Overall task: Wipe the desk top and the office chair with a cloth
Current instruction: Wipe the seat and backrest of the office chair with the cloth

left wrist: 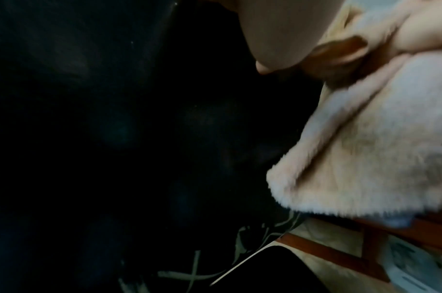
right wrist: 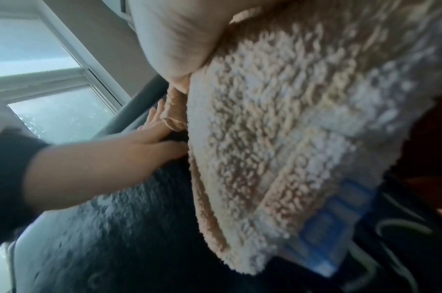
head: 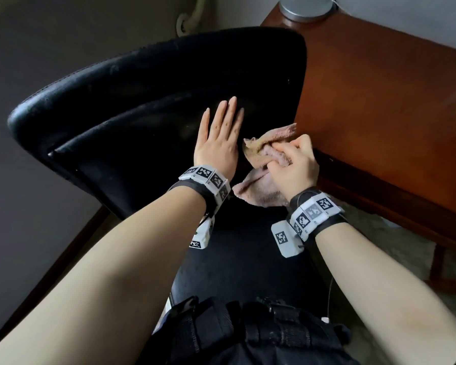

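Note:
A black leather office chair [head: 132, 96] fills the middle of the head view, its backrest tilted away from me. My left hand [head: 219, 135] lies flat on the backrest with straight fingers. Just right of it my right hand [head: 291, 164] grips a bunched pinkish-beige terry cloth [head: 258, 151], which hangs down over the chair beside the desk edge. The reddish-brown wooden desk top [head: 379, 101] runs along the right. In the right wrist view the cloth [right wrist: 290, 138] fills the frame, with the left hand [right wrist: 149, 130] beyond it. In the left wrist view the cloth [left wrist: 365, 148] hangs at the right.
A round metal lamp base [head: 307, 7] stands at the desk's far corner. Desk legs and a pale patterned floor [head: 395, 246] show at the lower right. A grey wall and floor lie to the left of the chair. A window [right wrist: 39, 79] appears in the right wrist view.

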The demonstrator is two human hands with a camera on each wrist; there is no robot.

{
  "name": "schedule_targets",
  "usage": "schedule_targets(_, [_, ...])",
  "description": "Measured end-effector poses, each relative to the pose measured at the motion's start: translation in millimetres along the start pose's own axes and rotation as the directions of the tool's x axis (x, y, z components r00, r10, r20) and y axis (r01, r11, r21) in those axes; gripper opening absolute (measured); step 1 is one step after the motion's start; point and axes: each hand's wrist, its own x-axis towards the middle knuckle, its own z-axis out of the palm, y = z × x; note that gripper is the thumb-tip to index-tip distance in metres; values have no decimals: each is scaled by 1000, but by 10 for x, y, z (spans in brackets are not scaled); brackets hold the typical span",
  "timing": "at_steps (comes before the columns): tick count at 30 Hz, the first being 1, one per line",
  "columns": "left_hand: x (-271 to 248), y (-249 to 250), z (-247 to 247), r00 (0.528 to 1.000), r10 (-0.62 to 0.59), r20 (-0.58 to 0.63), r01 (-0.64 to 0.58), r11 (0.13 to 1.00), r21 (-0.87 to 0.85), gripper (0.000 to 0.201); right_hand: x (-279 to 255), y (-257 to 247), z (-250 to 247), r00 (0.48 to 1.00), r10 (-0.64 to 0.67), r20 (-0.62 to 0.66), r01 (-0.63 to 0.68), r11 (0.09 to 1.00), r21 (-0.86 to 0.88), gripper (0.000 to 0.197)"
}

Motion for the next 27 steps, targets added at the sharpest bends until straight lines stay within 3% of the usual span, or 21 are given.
schedule_targets(3, [7, -46, 58, 1000, 14, -12, -14, 1000, -9, 69, 174, 20, 47, 999, -35, -23, 34, 999, -23, 26])
schedule_targets(9, [21, -52, 129, 1000, 14, -24, -15, 1000, -11, 68, 130, 144, 295, 993, 34, 111, -19, 990, -139, 10])
schedule_targets(15, [22, -25, 154, 999, 10, -31, -10, 1000, 16, 69, -110, 292, 401, 968, 81, 236, -27, 974, -224, 11])
schedule_targets(23, [33, -3, 185, 998, 12, -68, -10, 999, 40, 69, -216, 344, 547, 973, 92, 213, -45, 975, -218, 14])
schedule_targets(27, [23, 4, 193, 997, 12, -71, -10, 999, 34, 67, -366, 425, 582, 905, 195, 379, -84, 953, -290, 10])
